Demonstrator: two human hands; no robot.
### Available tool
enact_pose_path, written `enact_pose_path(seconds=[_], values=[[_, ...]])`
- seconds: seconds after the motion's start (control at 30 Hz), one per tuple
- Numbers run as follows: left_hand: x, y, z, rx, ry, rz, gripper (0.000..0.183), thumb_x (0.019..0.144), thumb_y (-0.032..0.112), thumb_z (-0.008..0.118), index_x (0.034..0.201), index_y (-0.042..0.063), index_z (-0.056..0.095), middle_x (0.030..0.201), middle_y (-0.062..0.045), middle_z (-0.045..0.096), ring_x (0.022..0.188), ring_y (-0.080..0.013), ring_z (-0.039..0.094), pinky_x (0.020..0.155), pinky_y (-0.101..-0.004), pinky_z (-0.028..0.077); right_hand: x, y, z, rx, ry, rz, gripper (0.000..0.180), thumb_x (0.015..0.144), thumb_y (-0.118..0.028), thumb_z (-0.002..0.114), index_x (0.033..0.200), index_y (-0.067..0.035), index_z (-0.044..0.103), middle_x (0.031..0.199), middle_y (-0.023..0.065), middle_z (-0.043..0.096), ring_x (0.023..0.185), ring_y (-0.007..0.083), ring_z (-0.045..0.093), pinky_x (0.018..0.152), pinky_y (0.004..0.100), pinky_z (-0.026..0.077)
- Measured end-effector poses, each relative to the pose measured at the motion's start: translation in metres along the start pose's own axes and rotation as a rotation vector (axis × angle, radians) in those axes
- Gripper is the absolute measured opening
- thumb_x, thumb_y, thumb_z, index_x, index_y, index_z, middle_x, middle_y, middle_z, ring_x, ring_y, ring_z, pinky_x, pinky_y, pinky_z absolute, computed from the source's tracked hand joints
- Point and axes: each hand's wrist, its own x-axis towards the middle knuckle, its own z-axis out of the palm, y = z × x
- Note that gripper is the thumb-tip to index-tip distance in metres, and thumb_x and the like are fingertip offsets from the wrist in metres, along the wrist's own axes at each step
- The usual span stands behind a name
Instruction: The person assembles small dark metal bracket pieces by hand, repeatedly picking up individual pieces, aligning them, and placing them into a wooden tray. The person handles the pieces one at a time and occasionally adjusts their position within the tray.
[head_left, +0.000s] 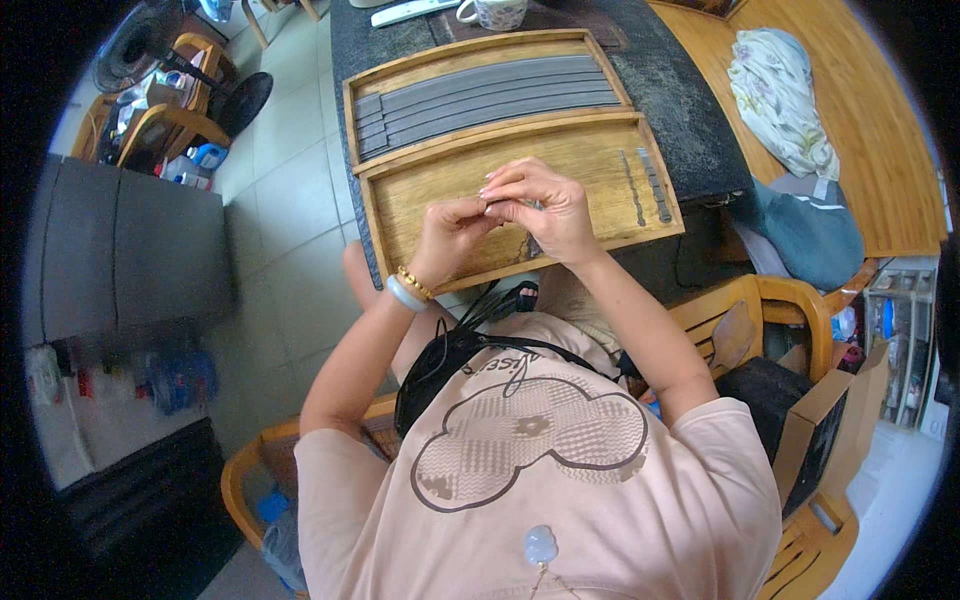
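Note:
Above a shallow wooden tray (435, 259), my left hand (457, 229) and my right hand (544, 206) meet at the fingertips. Thumbs and forefingers are pinched close together; whatever lies between them is too small or too hidden to make out. On the right side of this tray lie a thin dark notched strip (632, 187) and a wider dark segmented strip (654, 184). Small dark pieces (534, 246) show partly beneath my right hand. Just behind, a second wooden tray (480, 45) holds several long grey strips (487, 97) in parallel rows.
Both trays rest on a dark table (675, 112), with a patterned cup (501, 13) and a white remote control (412, 12) at its far side. A wooden chair (795, 300) and an open cardboard box (821, 420) stand at right. A floor fan (247, 101) stands far left.

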Motion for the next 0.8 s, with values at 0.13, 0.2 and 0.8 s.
enact_pose_path(seconds=[0.13, 0.2, 0.8], values=[[0.006, -0.018, -0.002, -0.065, -0.037, -0.003, 0.005, 0.081, 0.002, 0.07, 0.084, -0.002, 0.069, 0.076, -0.002, 0.067, 0.073, -0.0052, 0.058, 0.065, -0.023, 0.049, -0.001, 0.02, 0.001, -0.018, 0.02, 0.007, 0.015, 0.071, 0.001, 0.075, 0.085, -0.004, 0.073, 0.088, 0.0074, 0.069, 0.091, 0.0194, 0.062, 0.079, 0.0293, 0.05], [0.007, -0.022, -0.002, -0.082, -0.059, -0.015, 0.004, 0.081, 0.001, 0.069, 0.084, -0.002, 0.068, 0.075, -0.002, 0.067, 0.073, -0.0051, 0.057, 0.064, -0.0232, 0.049, -0.002, 0.023, 0.001, -0.023, 0.034, 0.022, 0.015, 0.071, -0.002, 0.076, 0.085, -0.005, 0.074, 0.087, 0.0077, 0.069, 0.09, 0.0198, 0.062, 0.079, 0.0297, 0.05], [0.008, 0.0, -0.006, 0.132, -0.067, 0.065, 0.01, 0.079, 0.004, 0.071, 0.089, 0.0, 0.07, 0.074, -0.014, 0.067, 0.065, -0.011, 0.063, 0.06, -0.0263, 0.049, -0.004, 0.003, -0.001, -0.016, 0.009, 0.089, 0.021, 0.07, 0.002, 0.075, 0.09, -0.003, 0.073, 0.098, 0.0113, 0.07, 0.094, 0.0206, 0.065, 0.08, 0.0295, 0.051]])
